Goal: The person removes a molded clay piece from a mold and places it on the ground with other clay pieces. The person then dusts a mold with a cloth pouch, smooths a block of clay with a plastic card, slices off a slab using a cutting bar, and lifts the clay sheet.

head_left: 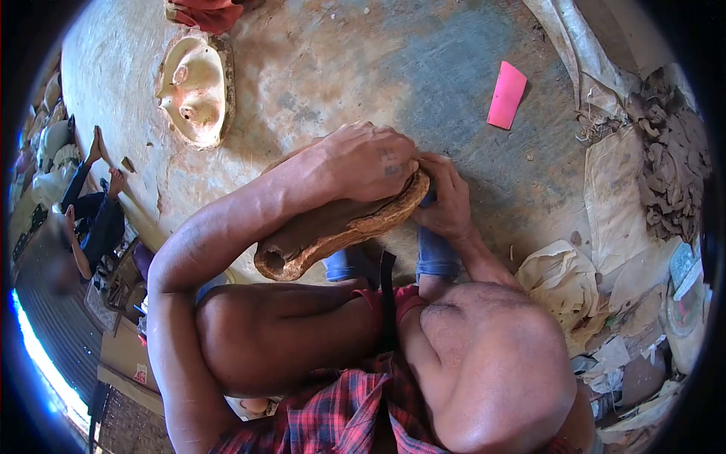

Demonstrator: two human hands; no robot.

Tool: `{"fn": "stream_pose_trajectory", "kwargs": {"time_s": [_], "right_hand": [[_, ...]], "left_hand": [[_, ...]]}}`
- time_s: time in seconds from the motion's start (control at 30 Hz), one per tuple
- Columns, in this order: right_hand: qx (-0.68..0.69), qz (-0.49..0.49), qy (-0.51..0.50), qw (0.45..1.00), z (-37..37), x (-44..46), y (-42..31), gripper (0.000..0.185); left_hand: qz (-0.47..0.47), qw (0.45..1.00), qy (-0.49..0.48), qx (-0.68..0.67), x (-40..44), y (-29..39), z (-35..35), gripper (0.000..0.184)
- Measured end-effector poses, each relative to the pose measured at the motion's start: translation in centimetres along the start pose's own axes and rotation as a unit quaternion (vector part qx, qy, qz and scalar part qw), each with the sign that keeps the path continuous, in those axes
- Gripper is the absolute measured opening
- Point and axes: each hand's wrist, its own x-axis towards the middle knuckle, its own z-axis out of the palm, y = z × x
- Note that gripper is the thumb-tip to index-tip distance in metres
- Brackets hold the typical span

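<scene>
In the head view, my right hand [446,200] is grasping the end of a thick-walled mould [367,227]. My left hand [370,163] is curving over that same end, its fingertips hidden, so I cannot tell whether they are gripping or pressing. The mould is reaching from between my hands toward the near left, with what looks like dark clay [314,227] lining its hollow. I am judging the shell heavy, stiff and likely brittle along its rough edge, the lining soft and easily dented; the outer wall seems the safest hold. Beyond my grip, a pale hollow form [193,83] is resting leftward, and a pink sheet [507,94] is lying rightward.
</scene>
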Motion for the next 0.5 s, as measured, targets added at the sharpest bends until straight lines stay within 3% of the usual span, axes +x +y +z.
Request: {"fn": "stream_pose_trajectory", "kwargs": {"time_s": [0.1,0.27,0.5], "right_hand": [[-0.01,-0.001,0.007,1.0,-0.07,0.2,0.03,0.077],[0.004,-0.017,0.041,0.999,0.09,0.43,0.06,0.084],[0.043,0.034,0.028,0.998,0.05,0.49,-0.43,0.08]], "left_hand": [[-0.003,1.0,0.022,-0.009,0.14,-0.01,0.0,0.032],[0.006,1.0,-0.021,0.007,0.66,-0.05,0.12,0.03],[-0.015,0.999,-0.033,0.007,0.63,0.02,-0.2,0.03]]}}
